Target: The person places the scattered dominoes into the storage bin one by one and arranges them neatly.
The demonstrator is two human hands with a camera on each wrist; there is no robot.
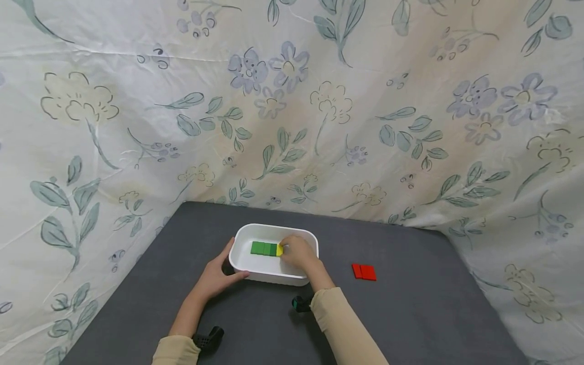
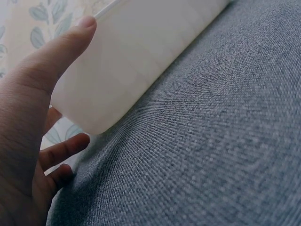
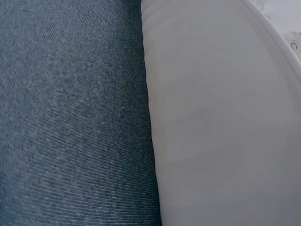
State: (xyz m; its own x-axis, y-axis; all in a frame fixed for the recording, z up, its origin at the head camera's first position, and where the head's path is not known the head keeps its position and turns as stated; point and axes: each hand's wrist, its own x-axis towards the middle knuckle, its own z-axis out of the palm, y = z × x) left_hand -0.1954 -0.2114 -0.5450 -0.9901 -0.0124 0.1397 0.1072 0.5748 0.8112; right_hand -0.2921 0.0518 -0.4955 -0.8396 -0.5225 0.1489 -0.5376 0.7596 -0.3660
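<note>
A white plastic box [image 1: 257,264] with rounded corners stands on the dark cloth. My left hand [image 1: 214,276] holds its left end, thumb along the front wall and fingers round the corner. The left wrist view shows that thumb [image 2: 70,44] near the rim and the lower fingers by the base. Several flat green tiles [image 1: 263,248] lie in a row on the box floor. At the row's right end, my right hand [image 1: 298,252] reaches in and pinches a yellow tile [image 1: 279,250], partly covered by the fingers. In the right wrist view only the box wall [image 3: 216,117] and cloth appear; the hand is out of frame.
Red tiles [image 1: 364,272] lie side by side on the dark grey cloth [image 1: 410,299], right of the box. Behind the table hangs a flower-patterned sheet [image 1: 292,142]. Each wrist wears a black camera mount, the left one [image 1: 209,338] close to the cloth.
</note>
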